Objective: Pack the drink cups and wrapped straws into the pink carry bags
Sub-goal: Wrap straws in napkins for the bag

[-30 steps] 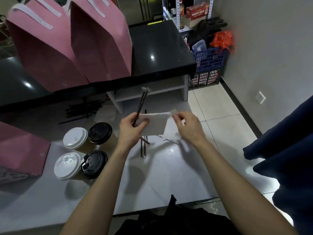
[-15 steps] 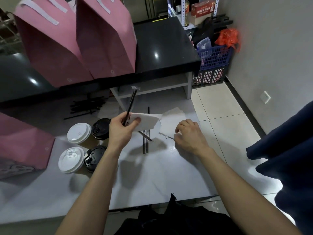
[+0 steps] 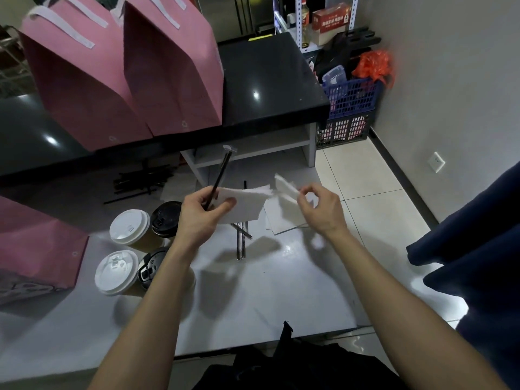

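Left hand (image 3: 200, 218) grips a thin black wrapped straw (image 3: 220, 175) together with a white paper napkin (image 3: 244, 207), thumb pressed on the napkin, fingers curled round both; the straw tilts up and away from the hand, its clear wrapper tip near the edge of the black counter (image 3: 270, 88); right hand (image 3: 320, 209) pinches a second white folded napkin (image 3: 287, 190) between thumb and fingertips, held above the table, just beside the first napkin; whether the two napkins touch, cannot tell; more wrapped straws (image 3: 241, 240) lie on the white glossy table (image 3: 253, 299) below the hands; four lidded paper drink cups (image 3: 140, 249), two with white lids and two with black, stand in a cluster left of the left forearm; two pink paper carry bags with white handles (image 3: 123, 71) stand upright on the black counter; a third pink bag (image 3: 36, 246) rests at the table's left edge, near the cups; a loose pile of black straws (image 3: 140, 184) lies beneath the counter overhang.
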Available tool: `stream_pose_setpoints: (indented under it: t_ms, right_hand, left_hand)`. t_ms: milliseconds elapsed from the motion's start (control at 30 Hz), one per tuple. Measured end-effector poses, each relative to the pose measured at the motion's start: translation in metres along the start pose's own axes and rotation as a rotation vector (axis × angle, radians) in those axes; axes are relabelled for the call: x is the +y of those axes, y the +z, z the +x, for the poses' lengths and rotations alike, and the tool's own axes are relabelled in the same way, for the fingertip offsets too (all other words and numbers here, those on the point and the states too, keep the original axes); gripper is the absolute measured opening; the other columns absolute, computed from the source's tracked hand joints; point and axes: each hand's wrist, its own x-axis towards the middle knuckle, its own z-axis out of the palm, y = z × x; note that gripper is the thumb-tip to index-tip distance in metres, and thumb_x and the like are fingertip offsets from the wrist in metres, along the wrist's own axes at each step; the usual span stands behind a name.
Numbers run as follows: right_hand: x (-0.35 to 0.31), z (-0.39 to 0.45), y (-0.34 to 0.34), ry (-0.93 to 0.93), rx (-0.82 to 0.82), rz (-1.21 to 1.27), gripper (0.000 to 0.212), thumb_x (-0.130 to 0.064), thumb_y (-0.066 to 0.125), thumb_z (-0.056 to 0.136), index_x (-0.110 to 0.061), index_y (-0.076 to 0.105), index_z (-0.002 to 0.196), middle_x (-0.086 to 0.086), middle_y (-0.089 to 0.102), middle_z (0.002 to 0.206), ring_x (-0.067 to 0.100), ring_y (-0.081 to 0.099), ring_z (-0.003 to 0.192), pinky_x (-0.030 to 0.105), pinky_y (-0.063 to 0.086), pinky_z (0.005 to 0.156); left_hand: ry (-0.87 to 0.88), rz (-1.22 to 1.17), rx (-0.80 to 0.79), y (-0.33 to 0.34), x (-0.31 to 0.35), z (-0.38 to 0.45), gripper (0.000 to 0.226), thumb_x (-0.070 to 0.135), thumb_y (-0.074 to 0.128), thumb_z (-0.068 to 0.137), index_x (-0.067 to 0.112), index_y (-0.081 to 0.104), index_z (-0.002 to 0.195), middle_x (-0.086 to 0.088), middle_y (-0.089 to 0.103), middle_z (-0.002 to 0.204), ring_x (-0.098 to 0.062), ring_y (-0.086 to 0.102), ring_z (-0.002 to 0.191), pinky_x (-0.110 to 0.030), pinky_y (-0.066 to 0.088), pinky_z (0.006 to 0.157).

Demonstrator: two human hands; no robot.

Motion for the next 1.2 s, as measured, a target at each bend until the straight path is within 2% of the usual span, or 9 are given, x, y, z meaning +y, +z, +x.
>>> stream_pose_setpoints:
  t_ms: [100, 200, 400, 500, 633, 733, 833, 1000, 1200]
  right_hand:
    - [-0.016, 0.016, -0.013, 0.108, -0.009, 0.219, 0.011, -0.025, 0.069, 0.098, -0.026, 0.065, 0.088, -0.01, 0.066, 0.081, 0.0, 0.059, 0.073, 0.023, 0.044, 0.072]
    - [-0.036, 0.022, -0.015, 0.126, -0.102, 0.408, 0.01, -0.027, 0.062, 0.094, -0.019, 0.066, 0.09, -0.005, 0.062, 0.081, 0.009, 0.057, 0.078, 0.031, 0.049, 0.08]
    - [-0.061, 0.011, -0.001, 0.191, -0.39, 0.722, 0.031, -0.047, 0.066, 0.096, -0.017, 0.068, 0.099, -0.003, 0.068, 0.083, 0.013, 0.068, 0.077, 0.034, 0.059, 0.074]
    - [-0.056, 0.006, 0.006, 0.143, -0.46, 0.665, 0.034, -0.029, 0.082, 0.093, -0.004, 0.072, 0.114, 0.006, 0.077, 0.095, 0.021, 0.075, 0.09, 0.041, 0.064, 0.083]
    - [-0.049, 0.006, 0.016, 0.19, -0.328, 0.597, 0.014, -0.016, 0.078, 0.097, -0.006, 0.076, 0.106, 0.009, 0.074, 0.091, 0.027, 0.071, 0.088, 0.051, 0.063, 0.082]
    - [-0.052, 0.009, 0.021, 0.251, -0.183, 0.576, 0.003, -0.014, 0.076, 0.099, -0.015, 0.078, 0.098, 0.012, 0.078, 0.093, 0.029, 0.072, 0.09, 0.059, 0.064, 0.085]
    - [-0.069, 0.007, 0.028, 0.203, -0.156, 0.583, 0.014, -0.021, 0.076, 0.099, -0.007, 0.078, 0.098, 0.015, 0.076, 0.09, 0.026, 0.07, 0.085, 0.065, 0.061, 0.09]
    - [-0.106, -0.002, 0.039, 0.118, -0.221, 0.679, 0.012, -0.023, 0.084, 0.095, -0.011, 0.084, 0.1, 0.013, 0.083, 0.097, 0.034, 0.08, 0.093, 0.055, 0.063, 0.091]
    - [-0.157, -0.004, 0.052, 0.03, -0.221, 0.703, 0.006, -0.022, 0.09, 0.089, -0.019, 0.085, 0.088, 0.004, 0.083, 0.085, 0.015, 0.079, 0.074, 0.024, 0.061, 0.066]
  left_hand:
    - [0.022, -0.009, -0.154, -0.002, 0.011, 0.001, 0.008, 0.022, 0.089, 0.092, 0.024, 0.083, 0.097, 0.002, 0.077, 0.083, -0.007, 0.068, 0.076, -0.022, 0.053, 0.072]
    - [0.032, -0.036, -0.237, 0.008, 0.019, 0.004, 0.009, 0.019, 0.089, 0.091, 0.024, 0.085, 0.098, 0.01, 0.078, 0.085, -0.002, 0.068, 0.076, -0.014, 0.05, 0.07]
    - [-0.085, -0.122, -0.085, 0.026, 0.026, 0.016, 0.012, 0.018, 0.091, 0.089, 0.022, 0.085, 0.099, 0.0, 0.084, 0.093, -0.01, 0.077, 0.084, -0.023, 0.058, 0.072]
    - [-0.087, -0.064, -0.052, 0.022, 0.023, 0.019, 0.018, 0.024, 0.092, 0.088, 0.021, 0.084, 0.103, -0.001, 0.084, 0.098, -0.013, 0.08, 0.091, -0.032, 0.064, 0.081]
    - [-0.18, -0.061, 0.093, 0.023, 0.024, 0.019, 0.037, 0.054, 0.077, 0.094, 0.029, 0.067, 0.119, 0.003, 0.077, 0.113, -0.009, 0.071, 0.082, -0.027, 0.055, 0.07]
    - [-0.263, -0.153, 0.129, 0.025, 0.022, 0.02, 0.011, 0.033, 0.057, 0.106, 0.024, 0.061, 0.102, 0.0, 0.069, 0.095, -0.007, 0.047, 0.055, -0.024, 0.035, 0.05]
    - [-0.223, -0.088, -0.019, 0.023, 0.018, 0.009, 0.014, 0.027, 0.067, 0.107, 0.025, 0.072, 0.094, 0.004, 0.064, 0.075, -0.006, 0.049, 0.053, -0.02, 0.036, 0.045]
    - [-0.148, -0.122, 0.004, 0.012, 0.029, -0.002, 0.012, 0.016, 0.082, 0.098, 0.008, 0.073, 0.102, -0.006, 0.071, 0.078, -0.013, 0.069, 0.058, -0.026, 0.051, 0.046]
    - [-0.077, -0.194, 0.046, -0.029, 0.048, -0.009, 0.031, 0.025, 0.093, 0.082, 0.016, 0.064, 0.086, -0.014, 0.077, 0.086, -0.031, 0.077, 0.078, -0.045, 0.065, 0.072]
